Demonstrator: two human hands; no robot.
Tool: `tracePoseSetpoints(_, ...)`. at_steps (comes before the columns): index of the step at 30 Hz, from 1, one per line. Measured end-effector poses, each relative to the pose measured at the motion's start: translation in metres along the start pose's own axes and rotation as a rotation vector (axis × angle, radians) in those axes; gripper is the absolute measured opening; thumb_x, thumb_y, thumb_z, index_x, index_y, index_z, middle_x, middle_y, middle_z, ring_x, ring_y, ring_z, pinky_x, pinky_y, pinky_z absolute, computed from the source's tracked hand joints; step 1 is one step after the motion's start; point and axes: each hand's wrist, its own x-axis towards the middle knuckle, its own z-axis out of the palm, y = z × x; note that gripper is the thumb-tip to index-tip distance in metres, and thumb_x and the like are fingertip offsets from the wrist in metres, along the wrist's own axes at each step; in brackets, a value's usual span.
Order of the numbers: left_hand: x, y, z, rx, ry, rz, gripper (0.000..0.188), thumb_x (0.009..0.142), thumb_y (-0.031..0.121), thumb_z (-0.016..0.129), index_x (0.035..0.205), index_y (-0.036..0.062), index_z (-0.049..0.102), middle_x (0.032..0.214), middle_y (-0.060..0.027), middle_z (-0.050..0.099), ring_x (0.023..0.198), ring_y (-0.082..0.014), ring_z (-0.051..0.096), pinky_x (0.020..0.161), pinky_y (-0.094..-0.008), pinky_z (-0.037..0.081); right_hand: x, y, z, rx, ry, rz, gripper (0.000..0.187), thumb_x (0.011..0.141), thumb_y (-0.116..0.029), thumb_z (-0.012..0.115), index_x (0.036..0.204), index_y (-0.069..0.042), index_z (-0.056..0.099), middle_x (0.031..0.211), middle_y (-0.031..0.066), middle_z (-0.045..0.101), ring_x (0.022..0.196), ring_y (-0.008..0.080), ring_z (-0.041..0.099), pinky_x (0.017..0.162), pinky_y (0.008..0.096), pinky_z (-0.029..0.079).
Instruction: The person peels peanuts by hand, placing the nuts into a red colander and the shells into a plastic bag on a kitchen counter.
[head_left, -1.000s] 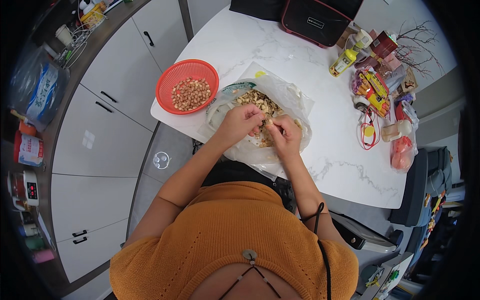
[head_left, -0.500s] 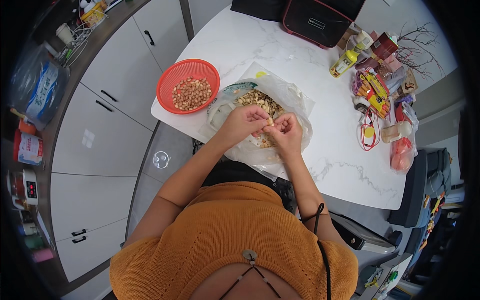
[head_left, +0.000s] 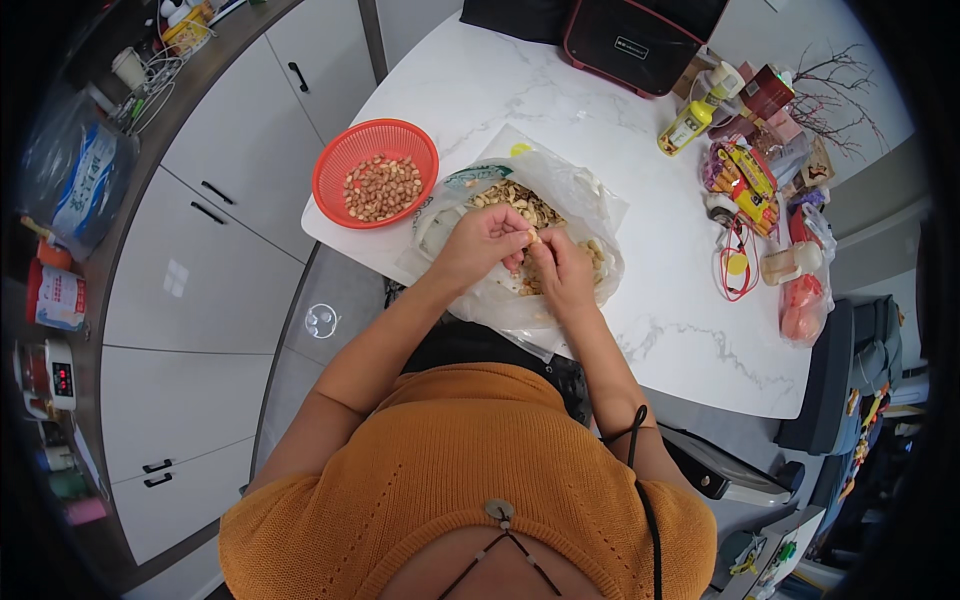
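My left hand [head_left: 484, 243] and my right hand [head_left: 564, 272] meet over an opened whitish plastic bag [head_left: 440, 232]. Their thumbs and fingertips pinch a small pale peanut [head_left: 533, 237] between them, mostly covered by the fingers. Inside the bag lie many peanut shells and unshelled peanuts [head_left: 530, 204], partly hidden beneath my hands. To the left, a red plastic colander [head_left: 325, 172] holds a layer of shelled, pinkish-brown peanut kernels [head_left: 383, 188].
The bag and colander rest near the front edge of a white marbled table [head_left: 680, 290]. At the back stands a black case with red trim [head_left: 640, 45]. A yellow bottle [head_left: 688, 126], snack packets [head_left: 742, 180] and a red cable [head_left: 738, 275] crowd the right side.
My right hand has shifted slightly up and left, its fingers turning inward closer to the left fingertips. The left hand stays almost in place. The colander and bag look the same.
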Motion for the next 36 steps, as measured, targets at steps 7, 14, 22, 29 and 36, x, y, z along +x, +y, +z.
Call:
tracePoseSetpoints(7, 0.0, -0.008, 0.01, -0.024, 0.098, 0.101, 0.005, 0.086, 0.006, 0.054, 0.087, 0.0019, 0.052, 0.073, -0.0022, 0.055, 0.059, -0.0061, 0.051, 0.052, -0.019, 0.044, 0.005, -0.014, 0.0, -0.031, -0.066, 0.129, 0.026, 0.093, -0.028, 0.041, 0.083, -0.005, 0.05, 0.065, 0.0176, 0.054, 0.063, 0.0358, 0.056, 0.055, 0.0397, 0.042)
tracePoseSetpoints(14, 0.005, -0.01, 0.011, -0.094, 0.135, 0.079, 0.005, 0.087, 0.007, 0.053, 0.087, 0.0027, 0.052, 0.072, -0.0019, 0.055, 0.058, -0.0063, 0.05, 0.051, -0.0189, 0.043, 0.008, -0.007, 0.009, 0.182, -0.016, 0.237, 0.035, 0.094, -0.031, 0.038, 0.078, -0.002, 0.051, 0.062, 0.0136, 0.053, 0.056, 0.0252, 0.052, 0.054, 0.0348, 0.041)
tracePoseSetpoints(22, 0.005, -0.013, 0.013, -0.112, 0.167, -0.007, 0.005, 0.087, 0.007, 0.053, 0.089, 0.0028, 0.052, 0.072, -0.0021, 0.055, 0.058, -0.0078, 0.051, 0.052, -0.0203, 0.045, 0.007, 0.003, 0.009, 0.265, -0.01, 0.37, 0.038, 0.095, -0.031, 0.037, 0.076, -0.001, 0.05, 0.059, 0.0107, 0.051, 0.055, 0.0197, 0.048, 0.054, 0.0319, 0.04)
tracePoseSetpoints(29, 0.007, -0.013, 0.015, -0.27, 0.213, -0.064, 0.009, 0.089, 0.007, 0.049, 0.096, 0.0023, 0.049, 0.086, -0.0063, 0.055, 0.075, -0.014, 0.058, 0.066, -0.0266, 0.053, 0.008, 0.01, 0.009, 0.173, 0.04, 0.313, 0.034, 0.095, -0.031, 0.038, 0.08, -0.003, 0.05, 0.065, 0.011, 0.052, 0.059, 0.0192, 0.049, 0.058, 0.0308, 0.041)
tracePoseSetpoints(36, 0.004, -0.006, 0.01, -0.504, 0.178, -0.155, 0.011, 0.089, 0.005, 0.048, 0.1, 0.0028, 0.048, 0.098, -0.0101, 0.054, 0.092, -0.022, 0.059, 0.083, -0.0313, 0.05, 0.012, 0.008, 0.004, 0.233, 0.062, 0.292, 0.025, 0.093, -0.025, 0.044, 0.089, -0.003, 0.053, 0.068, 0.0086, 0.054, 0.062, 0.0159, 0.05, 0.06, 0.0282, 0.041)
